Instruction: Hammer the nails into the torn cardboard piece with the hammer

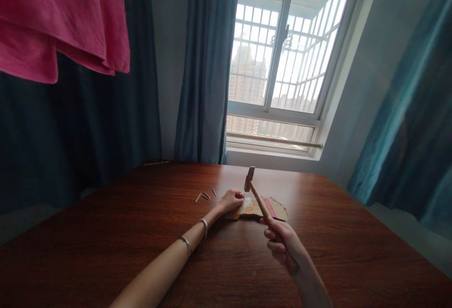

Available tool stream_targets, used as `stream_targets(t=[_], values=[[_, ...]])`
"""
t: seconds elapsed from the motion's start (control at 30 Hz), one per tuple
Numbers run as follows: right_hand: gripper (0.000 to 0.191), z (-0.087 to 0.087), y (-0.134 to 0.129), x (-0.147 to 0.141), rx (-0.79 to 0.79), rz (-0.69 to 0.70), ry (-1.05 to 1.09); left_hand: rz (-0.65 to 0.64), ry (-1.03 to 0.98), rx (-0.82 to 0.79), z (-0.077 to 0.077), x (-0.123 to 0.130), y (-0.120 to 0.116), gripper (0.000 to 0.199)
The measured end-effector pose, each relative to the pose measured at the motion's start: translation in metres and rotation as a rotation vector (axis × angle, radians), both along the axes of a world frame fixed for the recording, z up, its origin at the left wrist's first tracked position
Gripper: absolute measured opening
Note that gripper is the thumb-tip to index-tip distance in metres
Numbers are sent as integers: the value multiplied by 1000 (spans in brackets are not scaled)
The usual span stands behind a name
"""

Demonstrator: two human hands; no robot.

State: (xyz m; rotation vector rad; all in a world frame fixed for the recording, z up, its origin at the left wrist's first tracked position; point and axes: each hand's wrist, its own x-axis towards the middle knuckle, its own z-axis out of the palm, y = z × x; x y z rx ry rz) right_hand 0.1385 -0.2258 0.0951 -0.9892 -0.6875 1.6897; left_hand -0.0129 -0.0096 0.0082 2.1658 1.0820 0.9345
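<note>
A flat tan piece of what looks like cardboard (252, 208), with a pink patch and a ragged edge, lies on the brown wooden table. My left hand (232, 201) rests at its left end, fingers pinched together; what is between the fingertips is too small to make out. In my right hand (282, 239) is a hammer (259, 199), gripped by its wooden handle, its metal head raised above the cardboard piece. Several nails (205, 196) lie on the table left of my left hand.
The wooden table (106, 247) runs back to a wall and a barred window (275, 63). Blue curtains (206, 63) hang on both sides. A pink cloth (70, 20) hangs at the upper left, above table height.
</note>
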Motion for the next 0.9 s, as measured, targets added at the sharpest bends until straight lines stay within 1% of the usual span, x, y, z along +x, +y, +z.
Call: stream_targets(t=[0.17,0.27,0.47,0.63,0.77,0.9], values=[[48,2,2,-1,-31,-16,-26,-31,-8,-3,-1,0,1,16],[46,1,4,0,-5,-11,-19,-29,2,13,0,-1,1,16],[46,1,3,0,-5,37,-9,-23,12,-13,-1,0,1,15],[46,0,1,-1,2,5,-1,-44,14,3,2,0,-1,17],[47,0,2,0,-9,9,-20,-23,38,0,5,0,-4,17],[47,3,2,-1,-14,10,-30,-10,54,-2,6,0,-4,17]])
